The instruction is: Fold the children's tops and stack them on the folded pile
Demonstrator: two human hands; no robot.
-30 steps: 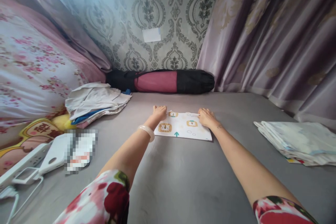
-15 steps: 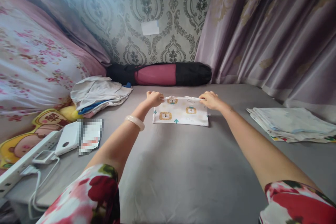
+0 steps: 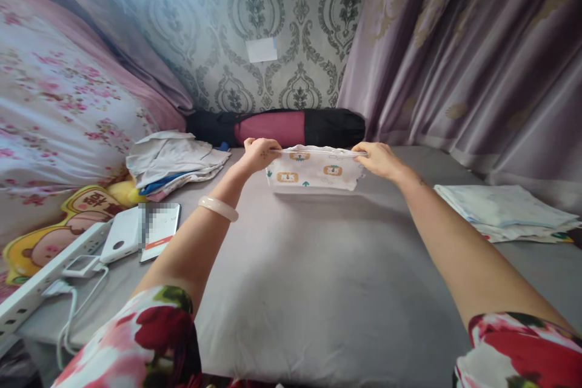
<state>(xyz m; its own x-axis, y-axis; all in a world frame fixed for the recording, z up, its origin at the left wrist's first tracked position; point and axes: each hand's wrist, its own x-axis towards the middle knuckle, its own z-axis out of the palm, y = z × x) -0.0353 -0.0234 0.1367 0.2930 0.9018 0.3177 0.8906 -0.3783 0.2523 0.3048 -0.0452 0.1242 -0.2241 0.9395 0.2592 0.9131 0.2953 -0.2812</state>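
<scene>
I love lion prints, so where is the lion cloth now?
Near centre in the head view, the cloth is held between left hand and right hand, in front of the bag.

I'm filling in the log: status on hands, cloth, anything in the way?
Left hand and right hand gripping opposite ends of lion-print cloth. Cloth folded, apparently lifted off grey sheet. Black-and-pink bag beyond, not blocking.

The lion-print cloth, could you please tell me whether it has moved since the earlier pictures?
Yes: the cloth has moved up the view, its upper edge now nearer the black-and-pink bag.
</scene>
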